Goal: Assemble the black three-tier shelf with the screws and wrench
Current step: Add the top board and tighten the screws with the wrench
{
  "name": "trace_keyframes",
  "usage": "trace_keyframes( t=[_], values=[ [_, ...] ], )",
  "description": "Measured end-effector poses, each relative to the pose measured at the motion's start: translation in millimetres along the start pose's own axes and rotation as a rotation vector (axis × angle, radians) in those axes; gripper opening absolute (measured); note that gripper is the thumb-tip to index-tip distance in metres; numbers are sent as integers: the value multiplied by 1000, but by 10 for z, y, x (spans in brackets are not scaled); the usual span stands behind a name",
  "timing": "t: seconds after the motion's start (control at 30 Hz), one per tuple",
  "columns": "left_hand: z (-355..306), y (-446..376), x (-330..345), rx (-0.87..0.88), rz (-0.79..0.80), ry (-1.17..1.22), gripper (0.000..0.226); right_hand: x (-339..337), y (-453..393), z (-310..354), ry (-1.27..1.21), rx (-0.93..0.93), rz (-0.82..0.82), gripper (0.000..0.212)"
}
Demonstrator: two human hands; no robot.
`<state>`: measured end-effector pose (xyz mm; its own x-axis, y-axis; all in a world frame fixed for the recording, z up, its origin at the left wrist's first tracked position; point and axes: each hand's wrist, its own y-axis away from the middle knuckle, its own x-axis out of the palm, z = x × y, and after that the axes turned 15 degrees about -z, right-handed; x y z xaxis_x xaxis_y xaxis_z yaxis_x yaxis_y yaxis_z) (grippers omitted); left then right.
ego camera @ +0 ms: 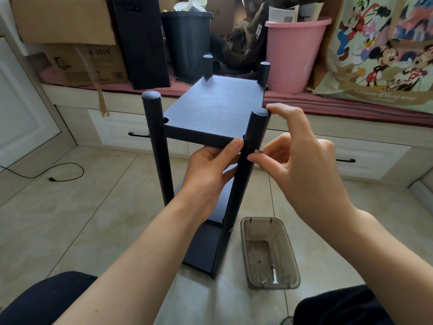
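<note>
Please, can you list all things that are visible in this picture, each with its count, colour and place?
shelf: one, black, standing on the floor, centre
screw: one, silver, at the near right post
tray: one, brown translucent, on the floor right of the shelf, small metal parts inside
bucket: one, pink, on the bench behind
bin: one, dark, on the bench
cardboard boxes: two, brown, back left
cable: one, black, floor left
hands: two; left hand holds the top board, right hand pinches the screw

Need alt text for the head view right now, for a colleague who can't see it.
Right hand pinches a screw against the near right post of the black shelf; left hand holds the top board's edge. A brown tray sits on the floor.
</note>
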<state>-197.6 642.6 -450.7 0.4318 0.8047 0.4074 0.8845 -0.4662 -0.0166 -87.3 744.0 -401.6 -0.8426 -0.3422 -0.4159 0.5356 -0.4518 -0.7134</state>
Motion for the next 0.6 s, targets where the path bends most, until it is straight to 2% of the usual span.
trace_keyframes(
  t=[0.1,0.3,0.6],
  values=[
    [2,0,-1,10,-13,-8,34,-13,-1,15,-5,10,11,70],
    [-1,2,4,6,-4,-14,42,-30,19,11,-37,62,1,65],
    [10,-7,9,16,-22,-21,39,-9,28,20,28,-11,-27,66]
  ],
)
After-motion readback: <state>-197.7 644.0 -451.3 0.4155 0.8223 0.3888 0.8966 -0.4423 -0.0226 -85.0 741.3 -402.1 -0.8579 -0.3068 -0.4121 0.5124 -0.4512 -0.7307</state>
